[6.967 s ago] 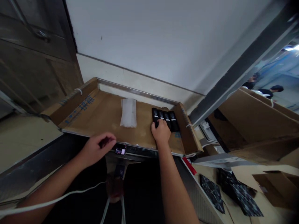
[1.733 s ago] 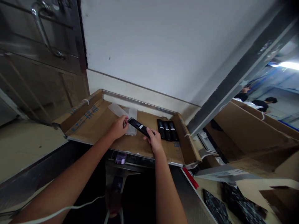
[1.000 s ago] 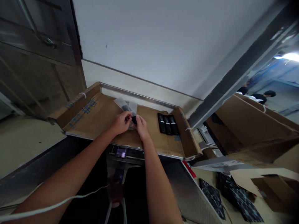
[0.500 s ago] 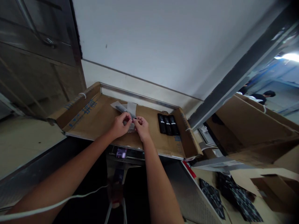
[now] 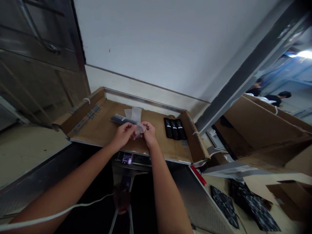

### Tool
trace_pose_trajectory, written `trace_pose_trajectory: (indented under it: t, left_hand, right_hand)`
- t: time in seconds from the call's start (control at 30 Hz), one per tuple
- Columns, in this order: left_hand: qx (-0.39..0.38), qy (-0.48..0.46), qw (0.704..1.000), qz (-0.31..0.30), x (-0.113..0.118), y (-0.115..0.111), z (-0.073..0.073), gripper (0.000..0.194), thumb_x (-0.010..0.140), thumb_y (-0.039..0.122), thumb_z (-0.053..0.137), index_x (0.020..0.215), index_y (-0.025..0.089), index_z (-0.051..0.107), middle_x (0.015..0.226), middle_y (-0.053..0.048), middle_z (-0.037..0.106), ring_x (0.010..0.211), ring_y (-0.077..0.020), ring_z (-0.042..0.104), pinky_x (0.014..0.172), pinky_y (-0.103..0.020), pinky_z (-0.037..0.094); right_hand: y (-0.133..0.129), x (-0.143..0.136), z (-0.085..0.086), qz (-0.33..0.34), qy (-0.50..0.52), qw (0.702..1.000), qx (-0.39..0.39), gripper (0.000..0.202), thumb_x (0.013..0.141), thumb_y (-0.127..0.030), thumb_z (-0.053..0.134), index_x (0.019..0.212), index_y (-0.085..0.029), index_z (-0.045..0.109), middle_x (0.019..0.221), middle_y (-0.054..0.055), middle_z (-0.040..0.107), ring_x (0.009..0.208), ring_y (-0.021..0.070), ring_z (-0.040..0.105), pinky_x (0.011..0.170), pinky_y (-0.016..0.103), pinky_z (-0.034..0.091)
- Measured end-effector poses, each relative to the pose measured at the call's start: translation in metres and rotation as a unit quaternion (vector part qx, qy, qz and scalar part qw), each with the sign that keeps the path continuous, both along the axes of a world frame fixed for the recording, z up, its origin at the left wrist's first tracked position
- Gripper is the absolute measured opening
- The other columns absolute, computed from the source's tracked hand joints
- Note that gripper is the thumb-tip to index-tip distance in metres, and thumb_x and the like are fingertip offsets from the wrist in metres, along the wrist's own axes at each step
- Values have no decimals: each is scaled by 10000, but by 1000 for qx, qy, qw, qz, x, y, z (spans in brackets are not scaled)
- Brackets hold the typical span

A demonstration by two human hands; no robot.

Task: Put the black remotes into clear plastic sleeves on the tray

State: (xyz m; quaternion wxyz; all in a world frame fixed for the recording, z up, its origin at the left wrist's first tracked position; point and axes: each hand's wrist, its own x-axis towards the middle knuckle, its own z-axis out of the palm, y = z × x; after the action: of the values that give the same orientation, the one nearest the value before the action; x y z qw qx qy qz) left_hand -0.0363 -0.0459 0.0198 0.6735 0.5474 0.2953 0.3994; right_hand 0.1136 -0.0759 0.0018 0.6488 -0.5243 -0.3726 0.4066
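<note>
Left hand [image 5: 124, 133] and right hand [image 5: 149, 134] pinch the crumpled end of a translucent sleeve [image 5: 139, 129]; inside it, a black device [image 5: 120, 119] slants leftward over the cardboard [image 5: 97, 126]; three similar devices [image 5: 174, 128] lie rightward; pale strips [image 5: 136, 113] lie beyond.

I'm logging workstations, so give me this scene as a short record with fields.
Left hand: pinches translucent sleeve at one end
Right hand: pinches the same end
In sleeve: black item, white label showing through
Other black items: three, side by side, right of the hands
Flat sleeves: beyond the hands
Surface: cardboard tray, raised at left and right
</note>
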Motion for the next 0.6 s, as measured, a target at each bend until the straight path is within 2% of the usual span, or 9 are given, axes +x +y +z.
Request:
trace_pose_trajectory:
  t: [0.07,0.1,0.17,0.3,0.4,0.5,0.6]
  left_hand:
    - [-162,-17,987,-2,-6,3,1,350,849,486,646,822,139,603,748,-97,680,659,-186,670,570,-281,531]
    - [-214,-25,977,-6,-8,5,3,363,872,487,619,830,126,619,779,-119,696,650,-179,672,567,-275,534]
    - [-266,-37,963,-1,-11,10,6,355,907,463,581,825,122,635,778,-112,700,572,-136,636,509,-234,503]
    - [-309,-80,947,28,-13,20,15,260,923,365,569,772,157,612,642,-14,631,431,-69,495,373,-176,350]
    - [-321,-96,941,54,-15,25,24,151,900,275,580,798,169,615,667,-7,650,495,-95,563,436,-199,445]
    - [-320,-104,940,55,-19,27,32,107,883,247,584,811,174,613,701,-16,673,565,-127,621,529,-241,532]
    - [-318,-144,936,46,-22,26,36,109,882,250,574,816,174,616,708,-26,679,595,-138,633,543,-247,549]
  right_hand:
    - [-3,-1,5,9,-2,1000,-4,350,671,-430,714,918,-199,624,686,-46,636,439,67,438,399,193,362]
    - [-4,-1,6,17,-4,1000,-5,357,674,-437,715,929,-200,634,704,-39,645,441,67,436,398,195,363]
    - [-4,-4,9,31,-7,1000,-2,357,687,-444,705,942,-200,648,715,-29,651,436,69,428,398,201,363]
    - [-7,-21,18,50,-61,997,16,278,774,-417,629,946,-200,656,677,-27,632,420,83,432,417,217,362]
    - [-18,-39,36,28,-202,977,57,209,843,-308,552,979,-211,677,784,3,678,571,113,540,565,233,441]
    - [-33,-55,62,-23,-363,929,61,249,861,-196,523,1047,-230,685,875,24,701,714,142,584,722,267,455]
    - [-40,-64,88,-46,-417,907,31,231,884,-181,508,1036,-225,676,818,33,678,719,161,578,751,288,445]
